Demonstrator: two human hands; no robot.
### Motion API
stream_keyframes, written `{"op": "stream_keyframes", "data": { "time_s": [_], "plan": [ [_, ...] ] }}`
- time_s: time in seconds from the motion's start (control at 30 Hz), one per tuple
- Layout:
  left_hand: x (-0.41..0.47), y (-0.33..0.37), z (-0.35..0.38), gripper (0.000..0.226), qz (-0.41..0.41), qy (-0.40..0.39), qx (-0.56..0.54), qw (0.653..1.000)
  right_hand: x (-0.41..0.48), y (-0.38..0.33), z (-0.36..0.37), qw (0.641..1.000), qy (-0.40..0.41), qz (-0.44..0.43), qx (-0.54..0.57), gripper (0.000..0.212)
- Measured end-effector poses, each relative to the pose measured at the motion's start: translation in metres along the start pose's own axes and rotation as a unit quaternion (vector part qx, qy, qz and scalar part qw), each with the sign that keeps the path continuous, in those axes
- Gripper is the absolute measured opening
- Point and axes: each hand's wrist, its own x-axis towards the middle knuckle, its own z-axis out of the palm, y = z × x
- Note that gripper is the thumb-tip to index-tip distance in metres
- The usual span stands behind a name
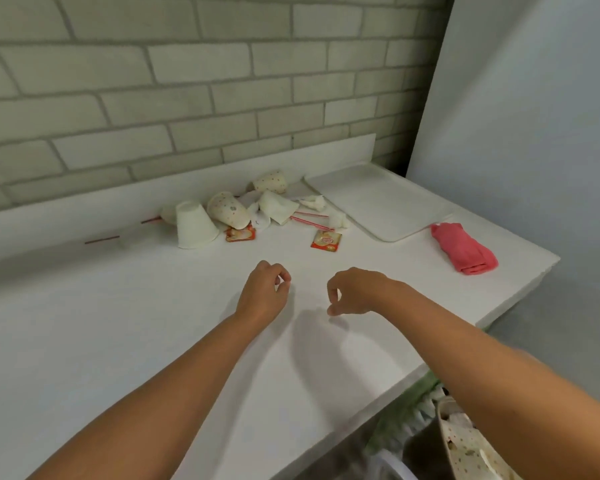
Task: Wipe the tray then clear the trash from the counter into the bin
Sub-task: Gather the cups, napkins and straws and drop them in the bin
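Cannot read the print on the orange sachet (pixel 325 241) toward the counter's (pixel 118 323) far edge. Cannot see the bin (pixel 426 448) whole below the near edge: cropped by the bottom border, partly behind the right forearm (pixel 492 372).

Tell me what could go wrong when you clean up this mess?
The pink cloth lies near the edge of the counter, so a careless grab might knock it off. A crumpled tissue lies beside the tray; wiping could sweep it about. The thin red straw far left could be missed.
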Motion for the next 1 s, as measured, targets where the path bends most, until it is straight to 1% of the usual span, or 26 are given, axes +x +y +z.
{"op": "stream_keyframes", "data": {
  "time_s": [0.27,0.43,0.53,0.7,0.8,0.9,1.0],
  "plan": [
    [0.015,-0.106,-0.076,0.014,-0.089,0.017,0.057,0.994,0.054,-0.089,-0.013,0.998,-0.01,-0.067,-0.008,0.032],
    [0.026,-0.152,-0.113,0.015,-0.126,0.041,0.069,0.989,0.081,-0.133,-0.018,0.996,-0.01,-0.088,-0.009,0.032],
    [0.037,-0.171,-0.128,0.014,-0.132,0.051,0.061,0.988,0.097,-0.154,-0.03,0.995,0.028,-0.099,-0.015,0.033],
    [0.051,-0.188,-0.14,0.014,-0.14,0.06,0.049,0.987,0.137,-0.178,-0.056,0.98,0.158,-0.112,0.039,0.038],
    [0.058,-0.195,-0.145,0.013,-0.146,0.075,0.034,0.986,0.166,-0.191,-0.073,0.971,0.201,-0.12,0.055,0.048],
    [0.062,-0.201,-0.145,0.011,-0.153,0.087,0.016,0.984,0.189,-0.203,-0.085,0.965,0.221,-0.133,0.045,0.066],
    [0.067,-0.204,-0.143,0.009,-0.157,0.082,0.003,0.984,0.209,-0.209,-0.088,0.967,0.218,-0.133,0.029,0.084]
  ]
}}
